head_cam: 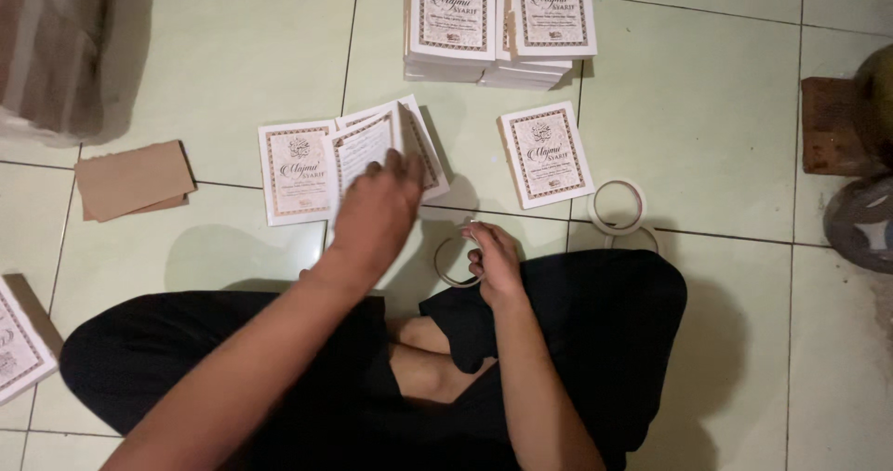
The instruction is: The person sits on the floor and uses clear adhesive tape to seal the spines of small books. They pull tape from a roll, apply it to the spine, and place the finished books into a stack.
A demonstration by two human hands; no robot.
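**Left hand in the open booklet, right hand on the tape**

Head view: you sit cross-legged on the floor, and your left hand reaches forward to about 11 o'clock of your knees, fingers loosely spread and laid flat on the open booklet, seemingly to keep its fanned pages from closing. I cannot tell whether any page is pinched. Touching it at 9 o'clock lies a closed booklet, cover up, near enough to take without shifting your seat. Your right hand rests by your knee, fingertips pressed together on a thin tape ring, apparently nipping its loose end. A thicker tape roll lies at 2 o'clock, just beyond your right knee, and a single booklet sits above it at 1 o'clock. The two stacks of booklets stand at 12 o'clock, well apart from your hands. Brown cardboard pieces lie at 9 o'clock.

The tiled floor is pale green with dark grout lines, dimly lit, and your arms throw soft shadows.
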